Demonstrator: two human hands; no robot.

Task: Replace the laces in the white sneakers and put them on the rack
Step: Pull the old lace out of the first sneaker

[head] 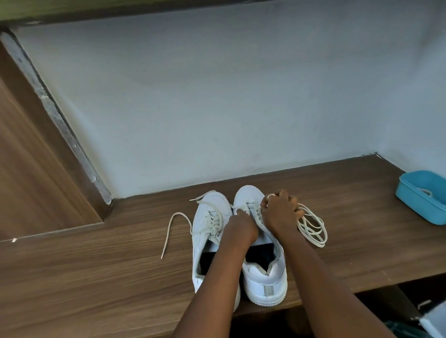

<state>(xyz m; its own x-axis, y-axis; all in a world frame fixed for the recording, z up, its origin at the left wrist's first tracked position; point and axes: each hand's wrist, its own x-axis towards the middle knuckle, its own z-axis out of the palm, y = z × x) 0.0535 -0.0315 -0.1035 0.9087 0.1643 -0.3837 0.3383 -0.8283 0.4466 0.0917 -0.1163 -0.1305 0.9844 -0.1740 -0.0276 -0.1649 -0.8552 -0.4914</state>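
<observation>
Indoors, two white sneakers are seen standing side by side on a wooden shelf (93,271), toes pointed at a pale wall (214,105). The right sneaker (265,279) is worked on by both hands. The left hand (241,228) is laid over its tongue, its fingers drawn narrowly together and pinched at the left eyelet row; whether lace is caught between them cannot be made out. The right hand (279,213) is curled tightly round a loose lace (312,228), whose coils are spread on the shelf just right of that sneaker. The left sneaker (204,236), touching it on the left, is laced loosely, one lace end (173,227) trailing further left. A blue tub (417,206) is set well to the right.
</observation>
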